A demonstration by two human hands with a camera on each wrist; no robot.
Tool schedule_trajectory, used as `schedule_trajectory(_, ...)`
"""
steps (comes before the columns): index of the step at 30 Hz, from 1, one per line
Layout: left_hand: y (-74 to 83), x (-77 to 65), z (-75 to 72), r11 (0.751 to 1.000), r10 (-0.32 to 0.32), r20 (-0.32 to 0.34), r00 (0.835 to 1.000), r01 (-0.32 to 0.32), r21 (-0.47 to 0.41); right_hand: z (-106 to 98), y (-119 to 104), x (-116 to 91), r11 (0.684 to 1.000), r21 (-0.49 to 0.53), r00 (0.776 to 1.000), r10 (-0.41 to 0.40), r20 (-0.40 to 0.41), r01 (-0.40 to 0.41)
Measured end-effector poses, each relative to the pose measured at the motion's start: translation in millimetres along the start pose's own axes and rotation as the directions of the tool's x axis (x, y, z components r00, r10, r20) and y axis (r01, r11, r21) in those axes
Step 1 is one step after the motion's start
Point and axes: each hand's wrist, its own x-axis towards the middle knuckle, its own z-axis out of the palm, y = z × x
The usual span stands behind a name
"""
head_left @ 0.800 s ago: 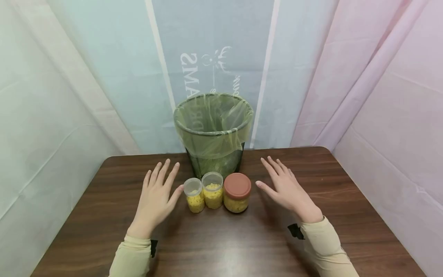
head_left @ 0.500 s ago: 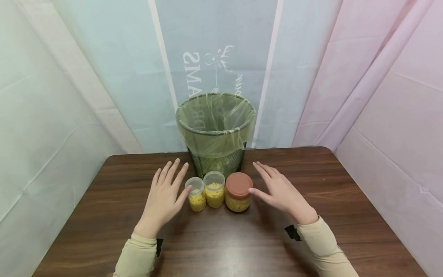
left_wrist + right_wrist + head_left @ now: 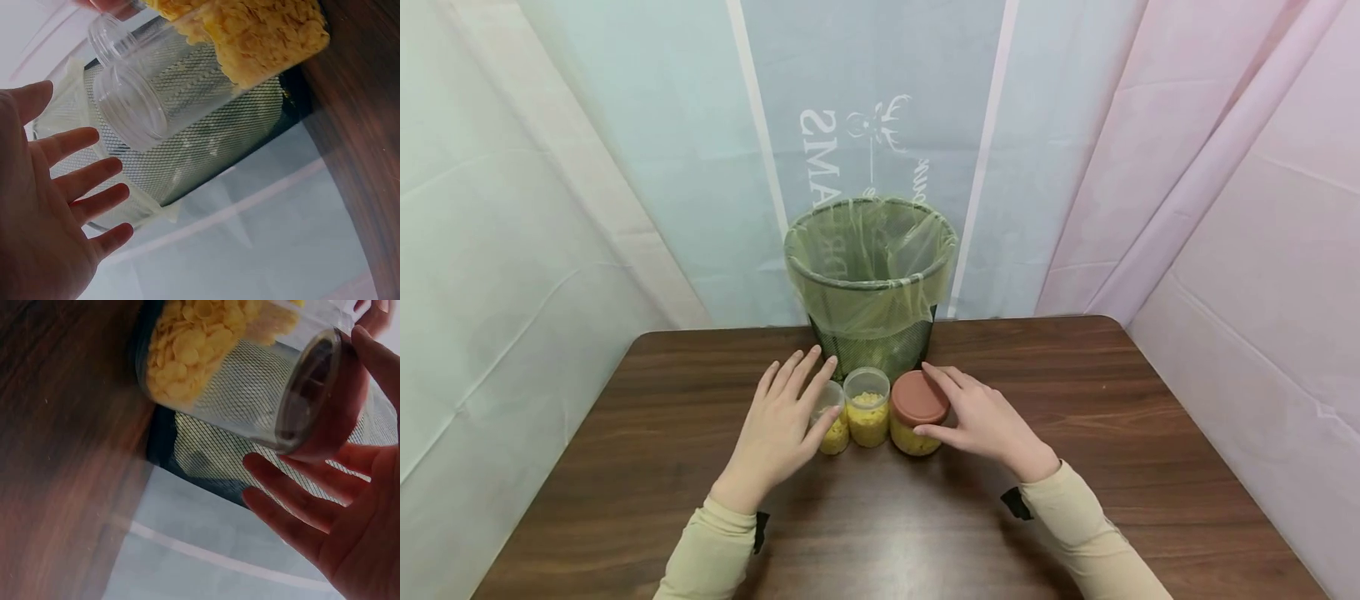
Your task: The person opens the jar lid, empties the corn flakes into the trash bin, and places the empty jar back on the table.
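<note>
Three clear jars of yellow flakes stand side by side on a table. The lidless left jar (image 3: pixel 833 437) is partly hidden by my left hand (image 3: pixel 778 429), whose fingers are spread beside it. In the left wrist view a gap shows between that hand's fingers and the jar's clear rim (image 3: pixel 131 106). Also without a lid, the middle jar (image 3: pixel 868 421) stands between the others. My right hand (image 3: pixel 988 417) is at the right jar (image 3: pixel 916 437), thumb in front of its reddish-brown lid (image 3: pixel 331 406) and fairly straight fingers behind; firm contact is hard to tell.
Directly behind the jars stands a mesh wastebasket (image 3: pixel 868 329) lined with a translucent yellowish bag. Brown wood forms the tabletop (image 3: pixel 880 517). Pale cloth curtains (image 3: pixel 625 125) hang at the back and both sides.
Both hands have moved inward. My left hand has gone right and now overlaps the left jar; my right hand has gone left to the lidded jar. The jars still stand together.
</note>
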Motion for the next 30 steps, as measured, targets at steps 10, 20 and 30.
schedule_trajectory(10, 7.1, 2.1, -0.8, 1.000, 0.028, 0.002, 1.000, -0.028, -0.008, 8, -1, 6, 0.998, 0.054, 1.000, 0.029, -0.009, -0.028)
schedule_trajectory(20, 8.9, 2.0, 0.8, 0.998, 0.060, -0.024, 0.998, -0.060, -0.012, 17, 0, 10, 0.994, 0.097, 0.998, 0.050, -0.025, -0.048)
schedule_trajectory(30, 13.7, 7.0, 3.3, 0.989, 0.124, -0.053, 0.991, -0.128, -0.080, 20, 2, 11, 0.996, 0.072, 0.990, 0.059, -0.126, -0.050)
